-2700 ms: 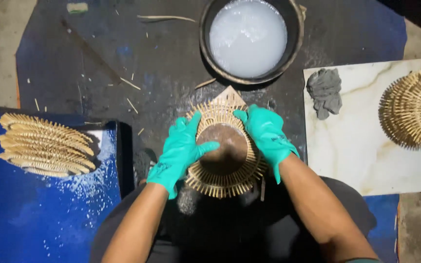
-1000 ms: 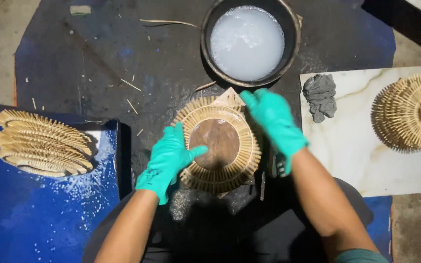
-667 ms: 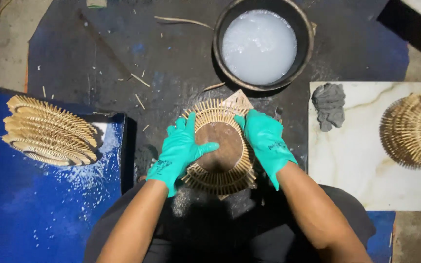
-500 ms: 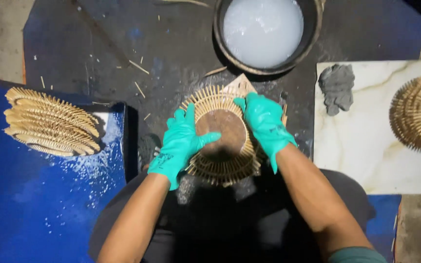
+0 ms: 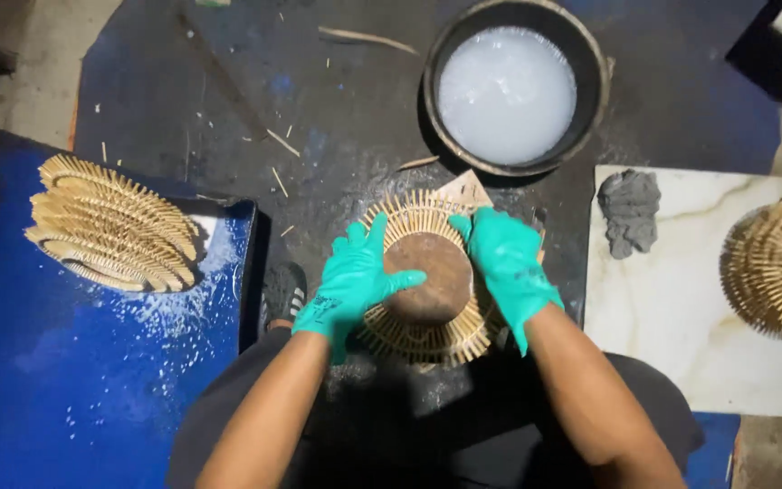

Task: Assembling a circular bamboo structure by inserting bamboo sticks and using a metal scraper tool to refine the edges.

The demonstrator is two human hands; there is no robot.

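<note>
Both green-gloved hands, left and right, flank and clasp the round ring of tan wooden sticks (brown disc centred, left thumb across it).

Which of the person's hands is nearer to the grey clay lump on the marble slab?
Right. The right hand grips the right side of the round stick ring, close to the grey clay lump. The left hand is on the ring's far left side.
</note>
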